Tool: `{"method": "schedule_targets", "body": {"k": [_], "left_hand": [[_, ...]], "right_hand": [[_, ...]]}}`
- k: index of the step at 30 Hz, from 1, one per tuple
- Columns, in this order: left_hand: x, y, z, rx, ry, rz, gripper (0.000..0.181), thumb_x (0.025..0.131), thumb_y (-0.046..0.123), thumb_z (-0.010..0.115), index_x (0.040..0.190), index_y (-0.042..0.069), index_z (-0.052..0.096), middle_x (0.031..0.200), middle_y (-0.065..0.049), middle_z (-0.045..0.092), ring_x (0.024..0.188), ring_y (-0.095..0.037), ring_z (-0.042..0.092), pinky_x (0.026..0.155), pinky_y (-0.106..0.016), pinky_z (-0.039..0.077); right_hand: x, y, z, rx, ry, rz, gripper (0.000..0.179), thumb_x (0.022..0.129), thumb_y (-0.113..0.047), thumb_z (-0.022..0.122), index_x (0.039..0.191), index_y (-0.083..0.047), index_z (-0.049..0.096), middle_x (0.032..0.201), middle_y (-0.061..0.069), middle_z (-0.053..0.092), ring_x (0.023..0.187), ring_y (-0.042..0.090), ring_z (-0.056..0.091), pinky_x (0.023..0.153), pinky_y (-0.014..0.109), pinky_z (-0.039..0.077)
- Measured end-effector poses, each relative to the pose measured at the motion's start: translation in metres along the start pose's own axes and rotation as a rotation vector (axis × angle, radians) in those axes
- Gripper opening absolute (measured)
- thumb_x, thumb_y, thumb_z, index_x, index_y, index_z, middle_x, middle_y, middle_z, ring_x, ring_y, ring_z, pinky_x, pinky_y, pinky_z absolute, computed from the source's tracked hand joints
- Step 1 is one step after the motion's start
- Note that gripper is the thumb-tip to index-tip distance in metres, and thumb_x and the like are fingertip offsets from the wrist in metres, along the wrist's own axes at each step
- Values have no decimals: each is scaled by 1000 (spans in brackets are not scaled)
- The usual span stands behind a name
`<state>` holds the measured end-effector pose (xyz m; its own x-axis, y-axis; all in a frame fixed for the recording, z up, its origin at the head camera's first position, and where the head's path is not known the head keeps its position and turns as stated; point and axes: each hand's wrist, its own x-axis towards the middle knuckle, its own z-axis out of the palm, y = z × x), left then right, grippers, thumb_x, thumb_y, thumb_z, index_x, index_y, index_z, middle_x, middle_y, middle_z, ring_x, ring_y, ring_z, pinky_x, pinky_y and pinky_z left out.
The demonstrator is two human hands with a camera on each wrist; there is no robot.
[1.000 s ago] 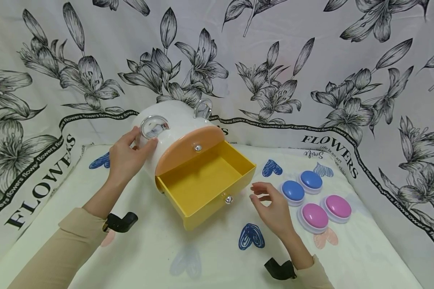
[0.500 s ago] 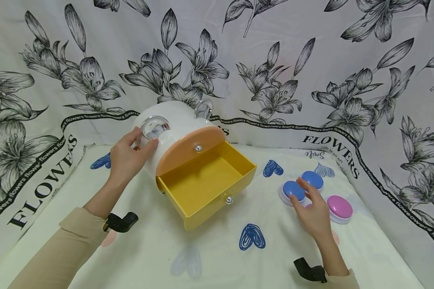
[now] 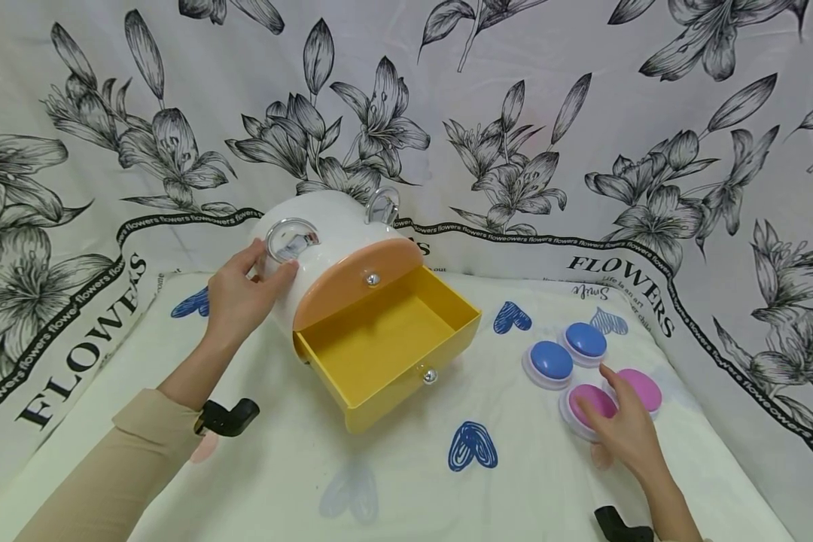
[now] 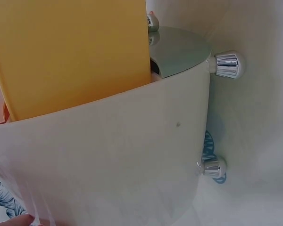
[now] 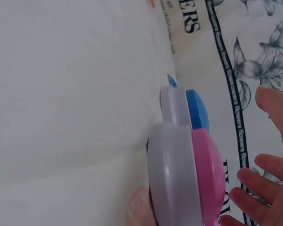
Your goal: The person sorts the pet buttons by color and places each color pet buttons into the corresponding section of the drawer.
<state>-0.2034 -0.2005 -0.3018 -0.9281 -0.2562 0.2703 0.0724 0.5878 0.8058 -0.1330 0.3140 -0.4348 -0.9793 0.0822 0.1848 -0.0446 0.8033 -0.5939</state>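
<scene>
A white rounded drawer box (image 3: 339, 214) stands left of centre, with an orange upper front (image 3: 359, 282). Its yellow drawer (image 3: 386, 339) is pulled out and bare inside. My left hand (image 3: 244, 290) holds the box's left side, thumb by a silver ring (image 3: 291, 239). In the left wrist view, a fingertip (image 4: 22, 220) shows at the corner. Over the pink push buttons hovers my right hand (image 3: 626, 433), thumb overlapping the nearer pink button (image 3: 595, 397) and index finger by the farther one (image 3: 640, 388). The right wrist view shows its fingers spread above the pink dome (image 5: 210, 174).
Two blue push buttons (image 3: 551, 360) sit just behind the pink ones. A silver knob (image 3: 430, 376) juts from the yellow drawer front. Chrome feet (image 4: 228, 65) stick out under the box. Flower-printed cloth (image 3: 501, 45) hangs behind the heart-patterned table cover (image 3: 406, 482).
My right hand has moved right, from beside the yellow drawer past the blue buttons to over the pink ones. The left hand and the box stay put.
</scene>
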Motion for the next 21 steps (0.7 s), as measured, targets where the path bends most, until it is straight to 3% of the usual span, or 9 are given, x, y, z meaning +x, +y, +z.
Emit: {"method": "schedule_targets", "body": {"k": [9, 21], "left_hand": [[1, -2, 0, -6, 2, 20, 66, 84, 48, 60, 137, 11, 46, 146, -6, 35, 132, -27, 36, 94, -47, 45], [0, -2, 0, -11, 7, 24, 63, 84, 47, 60, 135, 12, 48, 146, -5, 36, 132, -26, 36, 95, -47, 45]], "right_hand": [[-9, 23, 6, -19, -90, 20, 83, 83, -35, 66, 140, 8, 24, 137, 35, 32, 121, 52, 36, 95, 63, 32], [-11, 32, 11, -47, -87, 15, 83, 79, -30, 70, 136, 13, 27, 132, 37, 37, 112, 52, 45, 90, 62, 38]]}}
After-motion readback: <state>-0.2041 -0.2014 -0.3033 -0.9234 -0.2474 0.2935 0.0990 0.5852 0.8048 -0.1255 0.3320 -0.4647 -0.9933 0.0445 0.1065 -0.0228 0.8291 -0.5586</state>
